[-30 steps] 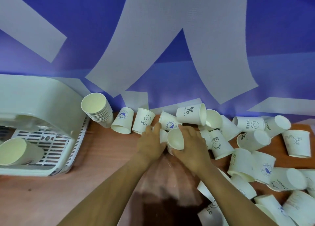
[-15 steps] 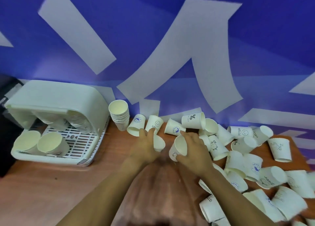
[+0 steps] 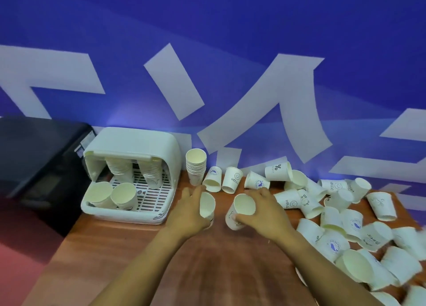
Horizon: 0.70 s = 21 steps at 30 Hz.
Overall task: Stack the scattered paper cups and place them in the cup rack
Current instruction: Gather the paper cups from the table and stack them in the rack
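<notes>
Forearms reach forward from the bottom edge over a brown wooden worktop (image 3: 129,243), and we judge the job well under way but far from done. Our left hand (image 3: 187,213) curls its fingers round one paper cup (image 3: 206,205), mouth tipped toward the right. Our right hand (image 3: 265,210) grips a second cup (image 3: 241,210), tilted with its mouth toward the camera. The two cups sit near each other, not touching, so we read this as the moment before nesting one into the other. To the right, many loose cups (image 3: 359,238) lie scattered on their sides. Farther back a short nested stack (image 3: 196,167) stands upright just beside the white cup rack (image 3: 133,148), which holds two hanging stacks and two single cups on its tray. Behind everything hangs a blue backdrop (image 3: 230,28) with white shapes.
</notes>
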### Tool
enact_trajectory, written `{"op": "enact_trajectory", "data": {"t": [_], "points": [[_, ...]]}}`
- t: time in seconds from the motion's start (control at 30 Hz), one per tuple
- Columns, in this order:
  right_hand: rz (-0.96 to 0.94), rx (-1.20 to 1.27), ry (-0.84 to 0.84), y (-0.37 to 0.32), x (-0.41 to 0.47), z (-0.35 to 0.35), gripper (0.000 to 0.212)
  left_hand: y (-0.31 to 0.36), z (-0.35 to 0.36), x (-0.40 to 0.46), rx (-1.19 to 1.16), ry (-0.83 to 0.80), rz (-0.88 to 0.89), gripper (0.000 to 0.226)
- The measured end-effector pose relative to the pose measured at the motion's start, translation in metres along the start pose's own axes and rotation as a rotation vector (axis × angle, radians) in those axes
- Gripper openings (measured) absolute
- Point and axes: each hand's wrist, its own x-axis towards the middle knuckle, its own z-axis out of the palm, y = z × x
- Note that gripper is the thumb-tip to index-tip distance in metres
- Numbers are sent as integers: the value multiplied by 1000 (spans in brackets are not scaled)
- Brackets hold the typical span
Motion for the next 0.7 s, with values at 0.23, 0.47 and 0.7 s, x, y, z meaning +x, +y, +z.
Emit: {"op": "enact_trajectory", "data": {"t": [0.23, 0.47, 0.7], "points": [[55, 39, 26, -74, -8, 16, 62, -59, -55, -14, 27, -34, 13, 76], [56, 53, 7, -133, -16, 59, 64, -123, -89, -23, -41, -18, -12, 79], [46, 35, 3, -174, -16, 88, 65, -178, -120, -28, 4, 65, -23, 77]]}}
